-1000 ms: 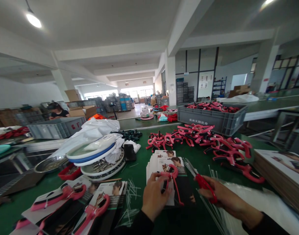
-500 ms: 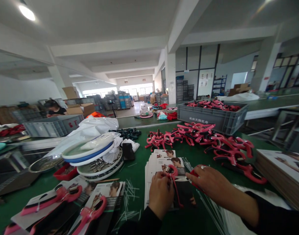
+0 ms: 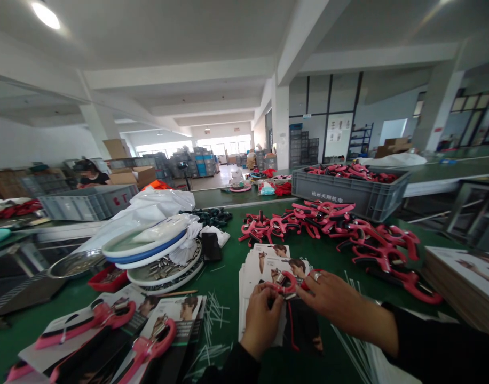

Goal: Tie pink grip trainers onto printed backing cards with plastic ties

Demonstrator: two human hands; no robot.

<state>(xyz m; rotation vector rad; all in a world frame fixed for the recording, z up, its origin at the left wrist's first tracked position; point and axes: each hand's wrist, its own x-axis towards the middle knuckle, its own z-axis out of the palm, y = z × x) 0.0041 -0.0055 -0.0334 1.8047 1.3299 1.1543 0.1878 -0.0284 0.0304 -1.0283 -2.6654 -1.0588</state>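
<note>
My left hand (image 3: 262,314) is closed on a pink-and-black tool (image 3: 288,285) with a metal spring part, pressed against a printed backing card (image 3: 302,325). My right hand (image 3: 332,298) reaches in from the right, fingers curled round red-handled scissors (image 3: 306,284); the hand mostly hides them. Its fingertips are right beside the pink tool. Beneath lies a stack of similar cards (image 3: 248,272). Thin white ties (image 3: 351,341) lie under and beside my right wrist.
Loose pink tools (image 3: 372,245) are heaped at the back right, before a full grey crate (image 3: 348,194). Carded tools (image 3: 148,346) lie at front left, near stacked round trays (image 3: 156,272). A card stack (image 3: 464,288) stands far right. A person (image 3: 91,173) sits in the background.
My right hand has shifted left with the scissors, close against the pink tool. The scissor blades, visible before, are now hidden. My left hand stays at the tool.
</note>
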